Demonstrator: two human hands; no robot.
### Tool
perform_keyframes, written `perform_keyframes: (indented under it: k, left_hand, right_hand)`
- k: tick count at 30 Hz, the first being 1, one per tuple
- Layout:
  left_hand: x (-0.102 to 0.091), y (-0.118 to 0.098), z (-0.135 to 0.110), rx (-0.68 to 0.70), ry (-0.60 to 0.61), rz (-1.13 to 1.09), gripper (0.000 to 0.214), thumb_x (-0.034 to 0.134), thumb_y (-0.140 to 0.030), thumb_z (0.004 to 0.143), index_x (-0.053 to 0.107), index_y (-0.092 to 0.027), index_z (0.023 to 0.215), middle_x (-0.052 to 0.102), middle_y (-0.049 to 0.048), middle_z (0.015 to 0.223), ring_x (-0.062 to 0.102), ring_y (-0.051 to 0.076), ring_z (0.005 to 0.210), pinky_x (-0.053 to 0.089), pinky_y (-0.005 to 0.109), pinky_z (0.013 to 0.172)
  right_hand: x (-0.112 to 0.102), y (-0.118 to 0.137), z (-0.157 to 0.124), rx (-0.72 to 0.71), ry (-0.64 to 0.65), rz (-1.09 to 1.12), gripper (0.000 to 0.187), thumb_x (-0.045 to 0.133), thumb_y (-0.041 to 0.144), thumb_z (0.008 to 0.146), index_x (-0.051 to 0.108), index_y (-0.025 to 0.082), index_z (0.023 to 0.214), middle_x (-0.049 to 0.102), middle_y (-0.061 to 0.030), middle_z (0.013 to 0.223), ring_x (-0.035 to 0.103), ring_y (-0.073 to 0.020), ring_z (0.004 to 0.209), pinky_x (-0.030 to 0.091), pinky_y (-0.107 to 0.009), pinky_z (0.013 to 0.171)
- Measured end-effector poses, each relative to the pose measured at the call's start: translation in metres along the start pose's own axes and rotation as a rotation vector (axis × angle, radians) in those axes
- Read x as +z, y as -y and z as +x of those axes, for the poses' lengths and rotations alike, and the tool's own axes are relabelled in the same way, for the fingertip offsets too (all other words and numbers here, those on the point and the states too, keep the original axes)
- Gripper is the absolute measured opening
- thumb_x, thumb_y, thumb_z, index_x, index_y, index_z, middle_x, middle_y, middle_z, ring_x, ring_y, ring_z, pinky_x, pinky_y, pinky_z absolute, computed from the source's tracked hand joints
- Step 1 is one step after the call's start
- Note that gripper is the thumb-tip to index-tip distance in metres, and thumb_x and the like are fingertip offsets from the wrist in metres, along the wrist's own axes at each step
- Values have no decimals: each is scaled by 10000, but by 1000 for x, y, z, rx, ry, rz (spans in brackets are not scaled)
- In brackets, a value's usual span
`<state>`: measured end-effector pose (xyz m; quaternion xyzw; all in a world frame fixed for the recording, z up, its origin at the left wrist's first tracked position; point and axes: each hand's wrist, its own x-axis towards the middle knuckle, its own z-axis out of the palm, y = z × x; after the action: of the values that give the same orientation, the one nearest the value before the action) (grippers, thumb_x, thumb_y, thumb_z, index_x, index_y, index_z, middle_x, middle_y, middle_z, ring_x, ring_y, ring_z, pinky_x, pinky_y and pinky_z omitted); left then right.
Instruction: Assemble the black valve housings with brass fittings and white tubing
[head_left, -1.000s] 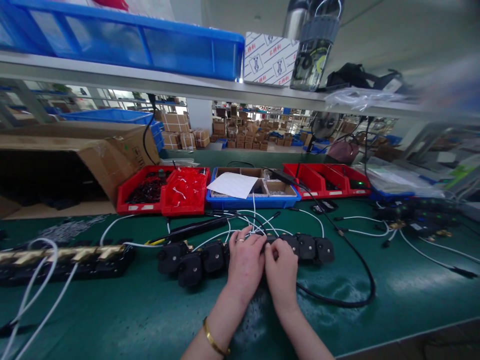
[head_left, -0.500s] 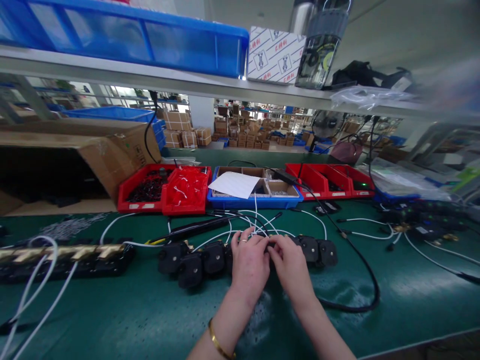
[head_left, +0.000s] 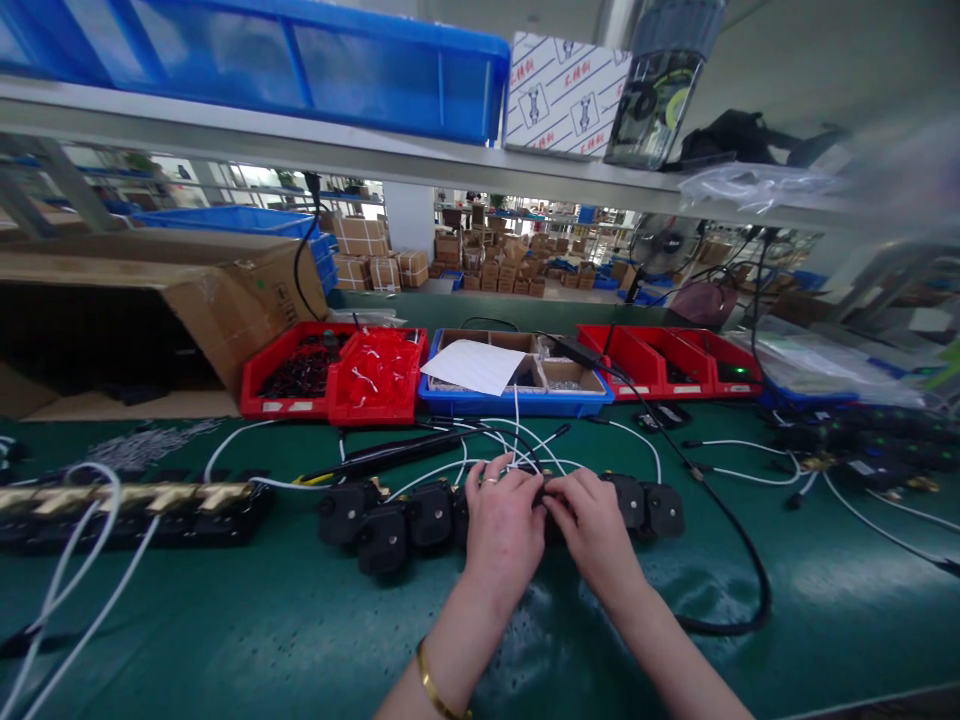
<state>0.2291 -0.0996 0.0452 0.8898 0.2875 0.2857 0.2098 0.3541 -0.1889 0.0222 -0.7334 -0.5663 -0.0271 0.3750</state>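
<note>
Several black box-shaped units (head_left: 384, 538) with white cables (head_left: 431, 470) stand in a row at the middle of the green bench. My left hand (head_left: 504, 525), with a ring and a gold bracelet, rests over the row with its fingers curled. Beside it my right hand (head_left: 592, 525) pinches with thumb and fingers. Both sets of fingertips meet at a small dark part, too hidden to name. The hands cover the units beneath them. Just behind lies a long black tool (head_left: 382, 460) with a yellow tip.
Red bins (head_left: 379, 375) of small parts and a blue compartment tray (head_left: 517, 403) with a paper sheet (head_left: 472, 367) line the back. To the left are a brass-fitted black assembly (head_left: 127, 515) and a cardboard box (head_left: 225, 290). A black cable (head_left: 761, 590) curves at right.
My right hand has turned slightly, its forearm swinging outward to the right. The fingertips stay together at the same place. The whole view has shifted a little.
</note>
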Motion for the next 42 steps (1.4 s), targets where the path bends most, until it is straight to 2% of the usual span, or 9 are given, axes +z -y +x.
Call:
perform_keyframes:
  k: [8, 11, 14, 19, 27, 30, 36, 42]
  left_hand:
    - [0, 4, -3, 30, 36, 28, 376, 702, -70, 829, 697, -262, 1152, 730, 24, 1198, 479, 320, 1367, 251, 614, 1188]
    - [0, 4, -4, 22, 43, 28, 396, 738, -85, 815, 694, -270, 1162, 728, 17, 1210, 477, 320, 1366, 247, 613, 1187]
    - [-1, 3, -4, 15, 53, 24, 396, 743, -80, 812, 696, -266, 1158, 729, 7, 1207, 477, 313, 1366, 246, 605, 1190]
    - [0, 5, -4, 16, 42, 23, 373, 711, -81, 832, 699, -275, 1151, 730, 5, 1196, 470, 310, 1370, 248, 596, 1188]
    - [2, 6, -6, 31, 30, 27, 370, 695, -81, 832, 697, -269, 1151, 728, 5, 1197, 467, 308, 1371, 236, 591, 1191]
    - [0, 5, -5, 25, 36, 11, 371, 693, -81, 834, 699, -275, 1151, 728, 2, 1203, 470, 305, 1370, 229, 591, 1194]
    - [-2, 4, -5, 18, 50, -7, 378, 673, -68, 838, 704, -266, 1159, 728, 8, 1203, 481, 297, 1358, 224, 588, 1199]
    - [0, 3, -7, 26, 53, 5, 384, 638, -77, 865, 690, -243, 1208, 718, 31, 1239, 483, 298, 1356, 242, 585, 1195]
  right_hand:
    - [-4, -8, 1, -132, 9, -4, 95, 583, 162, 1002, 637, 230, 963, 654, 0, 954, 581, -197, 949, 331, -353, 877]
    - [-4, -13, 1, -148, 14, -21, 94, 599, 164, 998, 632, 239, 1045, 657, -4, 979, 585, -201, 957, 329, -359, 882]
    - [-4, -16, -1, -145, 21, -33, 134, 616, 159, 988, 623, 248, 1088, 648, -5, 987, 585, -205, 954, 330, -358, 870]
    - [-3, -12, -6, -109, 23, -27, 117, 643, 123, 958, 600, 228, 987, 613, -8, 957, 564, -214, 947, 327, -357, 846]
    - [0, -10, -4, -112, 30, -11, 114, 635, 119, 959, 610, 228, 933, 624, 7, 934, 559, -204, 932, 321, -364, 868]
    - [3, -7, -3, -89, 10, -17, 107, 626, 121, 964, 616, 226, 943, 623, 1, 943, 557, -208, 935, 315, -368, 861]
    - [7, -4, -9, -72, -23, -18, 184, 559, 127, 1005, 633, 270, 1092, 625, -11, 1024, 552, -221, 998, 318, -375, 867]
    - [4, -11, -8, -88, 4, 21, 131, 631, 128, 957, 631, 253, 999, 624, -4, 986, 561, -217, 970, 335, -373, 863]
